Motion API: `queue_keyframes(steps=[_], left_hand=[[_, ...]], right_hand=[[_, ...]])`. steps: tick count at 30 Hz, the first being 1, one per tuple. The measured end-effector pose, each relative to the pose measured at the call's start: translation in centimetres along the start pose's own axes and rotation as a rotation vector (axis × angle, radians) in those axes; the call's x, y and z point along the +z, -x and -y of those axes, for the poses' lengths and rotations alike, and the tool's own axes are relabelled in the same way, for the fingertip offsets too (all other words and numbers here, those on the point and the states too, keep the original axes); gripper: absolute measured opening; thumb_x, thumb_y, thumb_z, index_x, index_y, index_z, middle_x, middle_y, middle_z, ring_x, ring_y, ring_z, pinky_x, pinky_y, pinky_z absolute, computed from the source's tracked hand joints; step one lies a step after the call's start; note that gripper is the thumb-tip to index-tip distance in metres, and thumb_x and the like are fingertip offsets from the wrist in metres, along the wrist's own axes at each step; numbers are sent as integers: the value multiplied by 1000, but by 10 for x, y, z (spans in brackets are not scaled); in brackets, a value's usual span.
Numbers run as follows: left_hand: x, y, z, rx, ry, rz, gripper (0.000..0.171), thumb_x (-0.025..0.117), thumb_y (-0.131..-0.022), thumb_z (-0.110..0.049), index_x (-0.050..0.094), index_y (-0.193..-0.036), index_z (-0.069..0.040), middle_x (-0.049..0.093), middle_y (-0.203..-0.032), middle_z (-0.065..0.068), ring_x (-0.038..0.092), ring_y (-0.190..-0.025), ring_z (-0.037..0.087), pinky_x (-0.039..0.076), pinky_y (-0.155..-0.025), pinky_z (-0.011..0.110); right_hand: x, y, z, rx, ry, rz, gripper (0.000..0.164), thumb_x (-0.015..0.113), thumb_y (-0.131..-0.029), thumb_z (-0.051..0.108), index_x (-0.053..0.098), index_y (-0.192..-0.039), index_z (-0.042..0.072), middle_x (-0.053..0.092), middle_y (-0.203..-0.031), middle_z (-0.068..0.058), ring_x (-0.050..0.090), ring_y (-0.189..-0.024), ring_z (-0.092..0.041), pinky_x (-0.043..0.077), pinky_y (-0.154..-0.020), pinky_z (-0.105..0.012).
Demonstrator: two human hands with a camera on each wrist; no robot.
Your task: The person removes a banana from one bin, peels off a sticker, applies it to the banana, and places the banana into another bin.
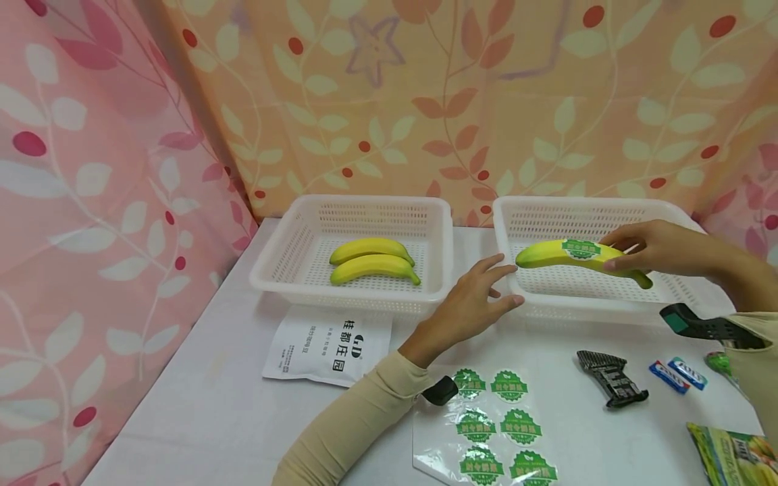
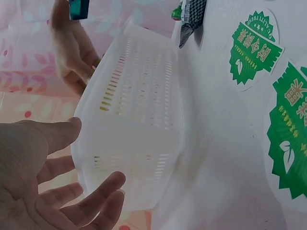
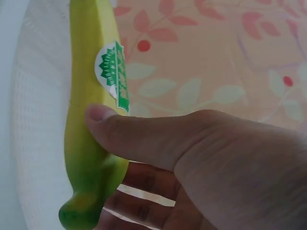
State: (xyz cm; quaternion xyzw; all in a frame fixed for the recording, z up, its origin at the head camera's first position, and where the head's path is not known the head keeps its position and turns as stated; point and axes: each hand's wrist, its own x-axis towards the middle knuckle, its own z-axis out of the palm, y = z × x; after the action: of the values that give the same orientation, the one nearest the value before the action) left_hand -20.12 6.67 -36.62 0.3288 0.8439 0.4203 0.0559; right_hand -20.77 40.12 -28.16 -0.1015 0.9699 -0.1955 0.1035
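A yellow banana (image 1: 547, 254) with a green sticker (image 1: 581, 249) on its side is gripped near its stem end by my right hand (image 1: 662, 250), over the right white basket (image 1: 577, 304). In the right wrist view the thumb lies along the banana (image 3: 86, 86) and the fingers curl behind it. My left hand (image 1: 464, 307) is at the left end of that basket, fingers spread and fingertips right at the rim; it holds nothing. The left wrist view shows its thumb and fingers about the basket's wall (image 2: 134, 129).
Two bananas (image 1: 373, 266) lie in the left white basket (image 1: 358, 295). A white pouch (image 1: 331, 347) is in front of it. A sheet of green stickers (image 1: 437, 432) lies below my left forearm. To the right are a black packet (image 1: 610, 379), small blue-and-red packets (image 1: 668, 376) and a green-yellow bag (image 1: 738, 455).
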Motion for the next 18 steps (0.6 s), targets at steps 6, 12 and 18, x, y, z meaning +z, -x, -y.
queue_keyframes(steps=[6, 12, 18], left_hand=[[1, 0, 0, -10, 3, -5, 60, 71, -104, -35, 51, -159, -20, 34, -172, -2, 71, -117, 13, 55, -86, 16], [1, 0, -1, -19, -8, -7, 60, 72, -103, -34, 52, -158, -21, 35, -172, -2, 72, -116, 13, 55, -85, 16], [1, -1, -2, -26, -13, -9, 60, 72, -103, -34, 52, -158, -21, 34, -172, -2, 72, -115, 13, 55, -85, 16]], right_hand=[[11, -15, -13, 59, -79, 156, 61, 81, -94, 27, 60, -136, -12, 73, -116, -18, 67, -88, -25, 65, -79, -43], [18, -23, -24, 141, -80, 274, 62, 82, -92, 27, 61, -134, -13, 71, -116, -21, 65, -91, -25, 64, -81, -47], [23, -26, -22, 198, -107, 338, 62, 84, -89, 29, 64, -135, -7, 66, -120, -23, 64, -96, -29, 63, -82, -48]])
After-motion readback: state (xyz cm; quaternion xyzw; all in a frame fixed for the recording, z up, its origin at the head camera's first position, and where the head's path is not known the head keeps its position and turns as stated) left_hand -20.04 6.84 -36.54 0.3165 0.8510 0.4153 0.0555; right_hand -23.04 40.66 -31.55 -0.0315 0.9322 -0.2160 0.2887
